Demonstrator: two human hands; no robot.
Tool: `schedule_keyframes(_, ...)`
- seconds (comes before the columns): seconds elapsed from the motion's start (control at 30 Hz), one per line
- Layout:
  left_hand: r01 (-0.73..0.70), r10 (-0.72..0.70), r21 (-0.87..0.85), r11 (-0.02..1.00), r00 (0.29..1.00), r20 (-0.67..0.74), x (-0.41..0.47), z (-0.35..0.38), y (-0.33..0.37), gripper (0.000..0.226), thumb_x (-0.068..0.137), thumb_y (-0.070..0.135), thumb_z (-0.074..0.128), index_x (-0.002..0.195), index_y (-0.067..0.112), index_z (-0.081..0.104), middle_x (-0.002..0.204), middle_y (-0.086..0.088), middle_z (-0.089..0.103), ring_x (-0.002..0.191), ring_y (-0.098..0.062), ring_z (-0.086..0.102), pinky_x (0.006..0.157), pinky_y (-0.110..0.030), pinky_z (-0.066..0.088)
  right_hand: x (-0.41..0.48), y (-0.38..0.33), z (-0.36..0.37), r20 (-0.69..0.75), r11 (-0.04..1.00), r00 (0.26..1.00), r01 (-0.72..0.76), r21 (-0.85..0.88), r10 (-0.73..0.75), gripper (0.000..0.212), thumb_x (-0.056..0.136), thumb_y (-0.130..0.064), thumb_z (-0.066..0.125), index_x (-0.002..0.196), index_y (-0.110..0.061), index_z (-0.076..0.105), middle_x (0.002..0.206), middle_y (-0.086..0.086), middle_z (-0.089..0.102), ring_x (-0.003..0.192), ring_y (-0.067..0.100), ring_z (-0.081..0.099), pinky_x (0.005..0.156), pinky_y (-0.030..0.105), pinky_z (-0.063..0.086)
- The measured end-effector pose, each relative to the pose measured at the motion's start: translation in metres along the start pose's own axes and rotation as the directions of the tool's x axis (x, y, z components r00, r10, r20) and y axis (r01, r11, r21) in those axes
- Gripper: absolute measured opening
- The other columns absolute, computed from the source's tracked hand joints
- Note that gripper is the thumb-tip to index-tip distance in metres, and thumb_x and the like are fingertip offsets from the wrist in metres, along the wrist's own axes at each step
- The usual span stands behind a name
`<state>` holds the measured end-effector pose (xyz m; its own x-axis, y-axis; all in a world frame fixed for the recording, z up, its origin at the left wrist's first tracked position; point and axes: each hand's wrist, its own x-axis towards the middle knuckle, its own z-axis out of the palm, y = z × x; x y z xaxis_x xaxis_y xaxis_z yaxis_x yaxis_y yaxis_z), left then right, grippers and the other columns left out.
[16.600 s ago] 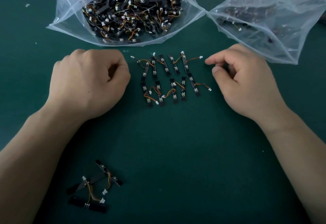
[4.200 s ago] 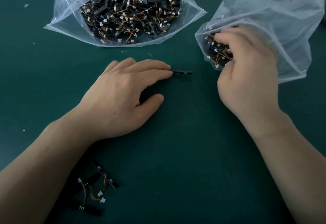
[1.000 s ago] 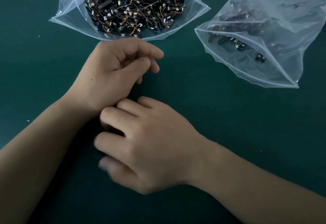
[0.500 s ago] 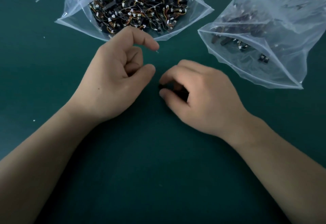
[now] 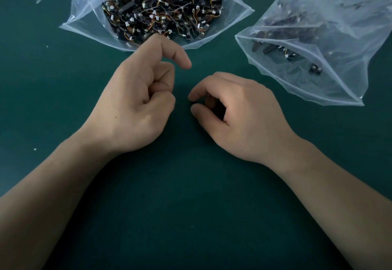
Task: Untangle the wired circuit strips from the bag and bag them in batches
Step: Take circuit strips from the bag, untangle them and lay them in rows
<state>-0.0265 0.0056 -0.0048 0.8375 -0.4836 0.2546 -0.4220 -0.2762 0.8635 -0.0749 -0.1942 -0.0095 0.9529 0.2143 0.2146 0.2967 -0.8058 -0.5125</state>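
Fingers (image 5: 203, 86) of my right hand (image 5: 244, 119) curl round a small dark bundle (image 5: 209, 102). It is mostly hidden, with only a bit of orange wire showing. My left hand (image 5: 131, 108) is curled, index hooked, with nothing visible inside. Tangled circuit strips (image 5: 161, 12) fill the far bag (image 5: 84, 17), whose top is cut off. In the right bag (image 5: 331, 78) the contents blur behind plastic.

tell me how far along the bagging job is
Done: a few circuit strips lie in the sparser zip bag on the right. In hand: the right hand curls round a small dark bunch of strips with orange wire. To do: the fuller zip bag is packed with tangled strips, so most of the job probably remains.
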Motion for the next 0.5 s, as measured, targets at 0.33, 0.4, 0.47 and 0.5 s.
schedule_keyframes(0.33, 0.026, -0.025, -0.03, 0.999, 0.998, 0.05, -0.0029, -0.0012, 0.0034, 0.031, 0.07, 0.001, 0.045, 0.095, 0.02, 0.046, 0.062, -0.005, 0.03, 0.054, -0.014, 0.024, 0.052, -0.022, 0.024, 0.0015, 0.0006, 0.001, 0.011, 1.0, 1.0, -0.006, -0.006, 0.006, 0.012, 0.095, -0.038, 0.063, 0.105, -0.034, 0.068, 0.088, -0.016, 0.059, 0.081, 0.006, 0.057, 0.068, 0.035, 0.051)
schedule_keyframes(0.4, -0.001, 0.003, -0.036, 0.999, 0.998, 0.065, -0.0026, -0.0019, 0.0035, 0.033, 0.067, -0.002, 0.045, 0.09, 0.022, 0.042, 0.065, -0.003, 0.03, 0.058, -0.017, 0.025, 0.054, -0.024, 0.025, 0.002, 0.0008, 0.0008, 0.011, 1.0, 1.0, -0.01, -0.001, 0.01, 0.012, 0.094, -0.039, 0.063, 0.105, -0.034, 0.068, 0.087, -0.017, 0.058, 0.08, 0.005, 0.057, 0.068, 0.034, 0.05)
schedule_keyframes(0.47, -0.018, 0.02, -0.026, 0.999, 0.997, 0.073, -0.0021, -0.0019, 0.0028, 0.033, 0.066, -0.003, 0.044, 0.086, 0.023, 0.038, 0.066, 0.002, 0.031, 0.059, -0.017, 0.025, 0.055, -0.023, 0.026, 0.0022, 0.0008, 0.001, 0.014, 1.0, 1.0, -0.009, 0.001, 0.009, 0.012, 0.095, -0.039, 0.063, 0.105, -0.035, 0.068, 0.087, -0.018, 0.058, 0.081, 0.005, 0.057, 0.068, 0.034, 0.051)
schedule_keyframes(0.5, -0.026, 0.027, -0.019, 0.999, 0.997, 0.076, -0.0019, -0.0017, 0.0021, 0.033, 0.066, -0.003, 0.042, 0.085, 0.022, 0.037, 0.066, 0.004, 0.031, 0.059, -0.015, 0.026, 0.055, -0.022, 0.026, 0.0022, 0.0008, 0.0014, 0.014, 1.0, 1.0, -0.009, -0.001, 0.009, 0.012, 0.095, -0.039, 0.063, 0.105, -0.035, 0.068, 0.087, -0.018, 0.057, 0.081, 0.005, 0.057, 0.068, 0.034, 0.051)
